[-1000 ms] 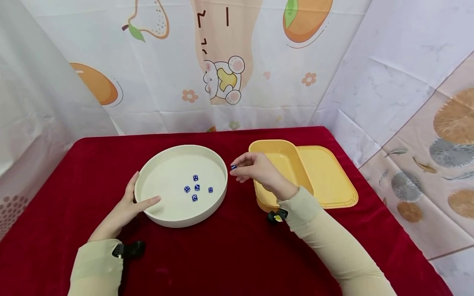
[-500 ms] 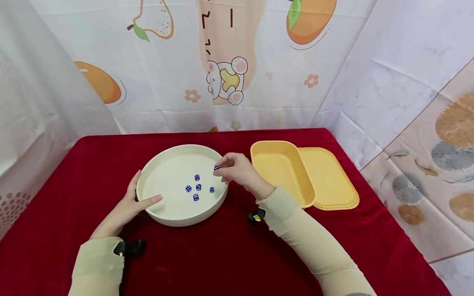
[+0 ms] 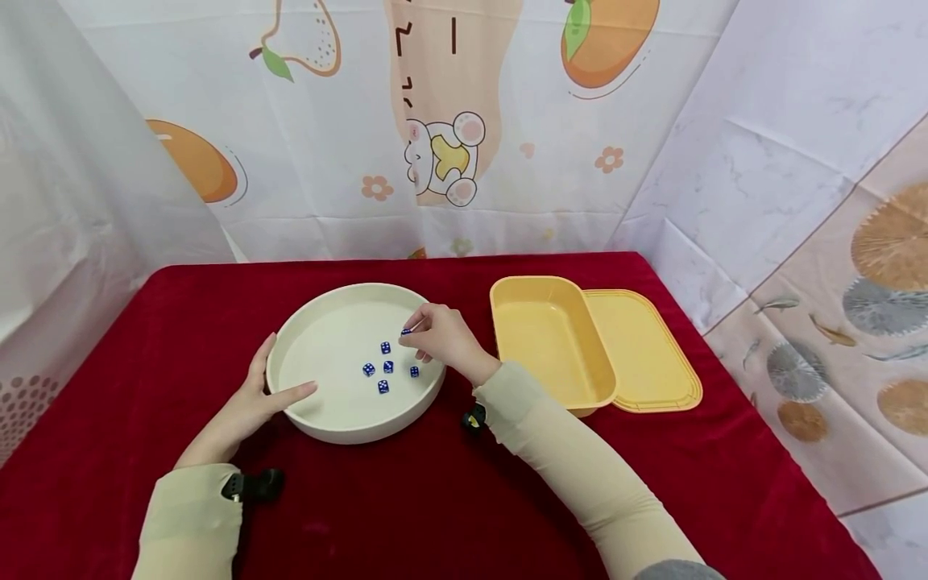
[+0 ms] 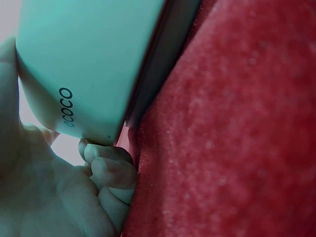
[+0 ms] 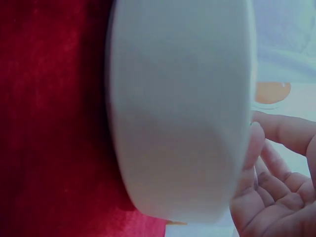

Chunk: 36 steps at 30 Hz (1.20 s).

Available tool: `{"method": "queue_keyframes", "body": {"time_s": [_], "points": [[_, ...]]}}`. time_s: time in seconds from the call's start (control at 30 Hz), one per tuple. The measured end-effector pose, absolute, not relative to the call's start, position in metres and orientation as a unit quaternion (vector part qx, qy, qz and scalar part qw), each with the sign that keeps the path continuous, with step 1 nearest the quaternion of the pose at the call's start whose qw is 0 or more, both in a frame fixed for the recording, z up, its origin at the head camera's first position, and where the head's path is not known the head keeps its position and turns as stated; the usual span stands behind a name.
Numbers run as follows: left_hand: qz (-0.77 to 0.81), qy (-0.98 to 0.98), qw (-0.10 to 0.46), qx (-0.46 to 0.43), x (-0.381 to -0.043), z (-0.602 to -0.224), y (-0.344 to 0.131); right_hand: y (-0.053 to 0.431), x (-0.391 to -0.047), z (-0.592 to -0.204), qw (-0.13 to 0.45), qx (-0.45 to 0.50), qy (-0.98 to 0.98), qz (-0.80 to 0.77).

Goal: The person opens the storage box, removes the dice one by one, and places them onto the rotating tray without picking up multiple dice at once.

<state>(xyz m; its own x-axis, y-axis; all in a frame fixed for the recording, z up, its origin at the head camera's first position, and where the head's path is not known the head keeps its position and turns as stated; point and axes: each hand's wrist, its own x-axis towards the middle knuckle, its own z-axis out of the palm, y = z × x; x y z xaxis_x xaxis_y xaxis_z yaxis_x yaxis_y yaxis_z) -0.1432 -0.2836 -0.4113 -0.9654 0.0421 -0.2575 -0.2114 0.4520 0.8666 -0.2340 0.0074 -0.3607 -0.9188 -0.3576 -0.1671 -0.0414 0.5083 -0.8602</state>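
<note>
A round cream-white tray (image 3: 319, 330) with a raised wall stands on the table, and several blue dice (image 3: 388, 367) with white pips lie in it, right of its middle. My left hand (image 3: 250, 407) holds the tray's near left side, thumb over the rim and fingers outside; the left wrist view shows curled fingers low against its wall. Over the tray's right part, my right hand (image 3: 445, 342) pinches one blue die (image 3: 406, 332) between thumb and fingertips. In the right wrist view the tray wall (image 5: 177, 108) hides this die almost wholly.
To the right stands a yellow rectangular box (image 3: 554, 354) without a cover on it. A flat yellow lid (image 3: 652, 354) lies against its right side. Dark red cloth (image 3: 406, 499) covers the table, with printed curtains (image 3: 304, 161) behind and at the sides.
My right hand has moved left from beside the yellow box to above the tray, carrying the pinched die. The left hand keeps its hold on the tray.
</note>
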Motion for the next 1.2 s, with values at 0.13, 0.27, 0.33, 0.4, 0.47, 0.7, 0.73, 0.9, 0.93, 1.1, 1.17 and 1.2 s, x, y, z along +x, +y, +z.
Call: {"method": "queue_keyframes", "body": {"time_s": [0.13,0.27,0.33,0.4,0.47,0.7,0.73,0.9,0.93,1.1,1.17,1.2], "points": [[0.522,0.842,0.125,-0.054,-0.144,-0.412,-0.284,0.005,-0.239,-0.364,0.165,-0.105,0.861,-0.470],[0.523,0.841,0.126,-0.056,-0.144,-0.411,-0.284,0.004,-0.243,-0.367,0.165,-0.097,0.871,-0.453],[0.523,0.841,0.127,-0.057,-0.144,-0.411,-0.284,0.004,-0.244,-0.368,0.167,-0.092,0.876,-0.444],[0.522,0.842,0.127,-0.058,-0.144,-0.410,-0.283,0.003,-0.246,-0.368,0.170,-0.089,0.879,-0.437],[0.521,0.842,0.128,-0.059,-0.144,-0.410,-0.283,0.003,-0.247,-0.368,0.174,-0.089,0.882,-0.428],[0.520,0.842,0.129,-0.060,-0.145,-0.410,-0.283,0.003,-0.250,-0.372,0.188,-0.107,0.896,-0.389],[0.520,0.842,0.129,-0.061,-0.145,-0.410,-0.283,0.002,-0.251,-0.373,0.188,-0.109,0.897,-0.386],[0.520,0.842,0.129,-0.061,-0.145,-0.410,-0.283,0.001,-0.250,-0.376,0.186,-0.116,0.904,-0.367],[0.520,0.842,0.129,-0.061,-0.145,-0.411,-0.283,0.000,-0.249,-0.376,0.185,-0.119,0.906,-0.361],[0.519,0.843,0.127,-0.059,-0.144,-0.411,-0.284,-0.003,-0.249,-0.377,0.185,-0.132,0.915,-0.334],[0.520,0.843,0.128,-0.058,-0.144,-0.412,-0.284,-0.004,-0.248,-0.377,0.187,-0.135,0.917,-0.327],[0.520,0.842,0.128,-0.058,-0.144,-0.412,-0.284,-0.004,-0.248,-0.377,0.189,-0.135,0.917,-0.325]]}}
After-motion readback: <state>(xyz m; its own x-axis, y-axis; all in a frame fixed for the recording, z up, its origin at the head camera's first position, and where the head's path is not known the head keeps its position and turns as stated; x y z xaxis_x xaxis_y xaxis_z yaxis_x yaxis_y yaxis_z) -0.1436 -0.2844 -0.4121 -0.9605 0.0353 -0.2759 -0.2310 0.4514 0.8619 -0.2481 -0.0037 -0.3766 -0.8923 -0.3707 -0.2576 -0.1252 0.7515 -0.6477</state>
